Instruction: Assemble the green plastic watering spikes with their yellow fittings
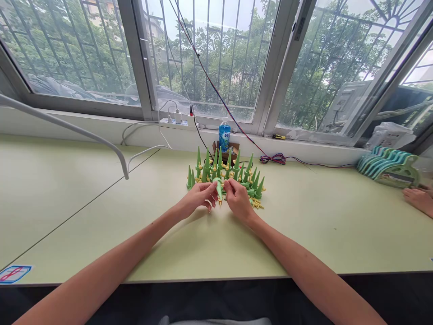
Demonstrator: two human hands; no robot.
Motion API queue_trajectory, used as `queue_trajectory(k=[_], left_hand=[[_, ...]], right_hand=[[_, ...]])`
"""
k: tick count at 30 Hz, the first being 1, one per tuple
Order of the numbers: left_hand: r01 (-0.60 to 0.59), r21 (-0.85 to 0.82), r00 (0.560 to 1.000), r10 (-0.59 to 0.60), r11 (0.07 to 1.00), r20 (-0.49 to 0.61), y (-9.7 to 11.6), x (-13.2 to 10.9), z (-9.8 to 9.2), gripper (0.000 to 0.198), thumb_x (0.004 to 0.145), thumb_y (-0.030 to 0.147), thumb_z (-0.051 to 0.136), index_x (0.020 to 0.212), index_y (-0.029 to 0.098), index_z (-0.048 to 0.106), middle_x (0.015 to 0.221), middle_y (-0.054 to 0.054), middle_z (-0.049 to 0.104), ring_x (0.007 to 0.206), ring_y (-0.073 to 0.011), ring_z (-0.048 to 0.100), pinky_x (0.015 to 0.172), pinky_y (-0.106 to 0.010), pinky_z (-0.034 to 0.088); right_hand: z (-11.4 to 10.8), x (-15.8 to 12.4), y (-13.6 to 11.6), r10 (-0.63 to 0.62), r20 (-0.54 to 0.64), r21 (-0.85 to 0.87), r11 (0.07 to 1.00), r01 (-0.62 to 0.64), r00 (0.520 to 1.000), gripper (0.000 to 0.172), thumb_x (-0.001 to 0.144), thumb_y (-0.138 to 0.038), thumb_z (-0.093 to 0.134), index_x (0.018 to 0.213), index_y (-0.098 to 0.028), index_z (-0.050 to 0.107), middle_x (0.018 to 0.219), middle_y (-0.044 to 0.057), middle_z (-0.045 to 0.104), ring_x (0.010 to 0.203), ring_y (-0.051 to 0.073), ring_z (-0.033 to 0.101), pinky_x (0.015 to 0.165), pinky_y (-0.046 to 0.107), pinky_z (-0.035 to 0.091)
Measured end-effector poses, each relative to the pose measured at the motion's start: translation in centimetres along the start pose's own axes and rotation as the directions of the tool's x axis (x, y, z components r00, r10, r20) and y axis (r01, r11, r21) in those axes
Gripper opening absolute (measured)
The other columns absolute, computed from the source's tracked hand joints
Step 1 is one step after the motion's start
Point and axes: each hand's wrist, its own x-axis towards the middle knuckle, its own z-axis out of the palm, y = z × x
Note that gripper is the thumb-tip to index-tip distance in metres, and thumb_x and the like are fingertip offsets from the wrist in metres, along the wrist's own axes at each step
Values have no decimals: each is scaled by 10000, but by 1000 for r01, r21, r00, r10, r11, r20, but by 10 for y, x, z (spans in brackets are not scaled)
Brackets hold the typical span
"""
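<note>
A light green plant watering spike (219,189) points down toward me, with a small yellowish tip at its lower end. My left hand (199,197) grips it near the wide end between thumb and fingers. Just to its right, my right hand (238,199) is closed in a pinch close to the spike's wide end; whatever lies between those fingertips is hidden. Behind both hands stand several green watering spikes (236,166) with their points up, many with yellow valve pieces. Loose yellow pieces (257,204) lie beside my right hand.
Behind the spikes, a blue-labelled bottle (224,134) stands by a small brown box (233,147). A coiled cable (273,158) lies to the right. Green and teal hangers (389,167) sit farther right, near another person's hand (419,201). A white cable (84,131) arches over the left side.
</note>
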Motion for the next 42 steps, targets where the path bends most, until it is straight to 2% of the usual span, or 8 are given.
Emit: queue_trajectory(k=[8, 12, 15, 22, 30, 34, 38, 42], left_hand=[[-108, 119, 994, 107, 987, 18, -6, -1, -5, 452, 798, 601, 606, 768, 158, 522, 718, -17, 581, 589, -123, 590, 456, -227, 481], [-217, 267, 974, 225, 939, 1, -9, 0, -7, 414, 795, 556, 630, 720, 174, 492, 668, 5, 558, 553, -112, 566, 445, -225, 474], [-280, 371, 953, 303, 885, -3, -11, 1, -9, 366, 800, 521, 638, 741, 175, 535, 658, 12, 552, 540, -103, 543, 447, -221, 465], [-318, 495, 927, 374, 809, -15, -11, 1, -7, 290, 827, 464, 620, 812, 175, 601, 703, -10, 571, 575, -108, 528, 483, -223, 475], [-326, 602, 903, 429, 729, -32, -11, 2, -6, 308, 843, 488, 588, 816, 182, 608, 729, -20, 586, 597, -120, 533, 519, -239, 476], [-306, 644, 897, 440, 701, -53, -8, 2, -4, 331, 869, 490, 547, 737, 187, 552, 706, -11, 587, 582, -114, 525, 511, -231, 451], [-291, 593, 907, 413, 751, -78, -5, 0, 0, 379, 880, 506, 521, 690, 180, 544, 618, 7, 537, 517, -104, 493, 496, -238, 447], [-253, 351, 956, 288, 901, -49, -2, 0, 3, 460, 866, 594, 499, 690, 171, 546, 547, 9, 502, 474, -115, 502, 408, -229, 416]], right_hand=[[-1, -1, 2, 35, 22, 23, 999, -36, 999, 378, 957, -453, 401, 670, -210, 363, 582, -41, 380, 521, 103, 357, 500, 237, 288], [0, 0, 3, 114, 79, 124, 985, -123, 990, 389, 943, -462, 412, 648, -212, 369, 518, -51, 376, 457, 95, 347, 459, 239, 273], [0, -1, 1, 180, 143, 225, 951, -210, 973, 369, 923, -445, 431, 640, -215, 376, 461, -68, 351, 401, 85, 316, 421, 236, 254], [-2, 0, -4, 256, 198, 323, 895, -309, 946, 318, 874, -366, 443, 608, -220, 350, 388, -86, 332, 339, 70, 270, 368, 225, 209], [-2, 0, -5, 246, 149, 344, 895, -284, 958, 353, 884, -399, 463, 606, -220, 341, 392, -84, 327, 342, 67, 259, 370, 228, 212], [0, 0, -3, 228, 112, 340, 906, -253, 967, 376, 900, -451, 461, 623, -219, 358, 419, -79, 327, 359, 72, 269, 378, 232, 225], [2, 1, -1, 166, 18, 319, 934, -163, 986, 410, 914, -510, 459, 641, -215, 378, 487, -64, 347, 408, 80, 308, 407, 236, 264], [1, 1, -1, 99, -76, 250, 965, -77, 992, 426, 931, -547, 421, 667, -214, 385, 568, -40, 378, 467, 92, 344, 444, 243, 288]])
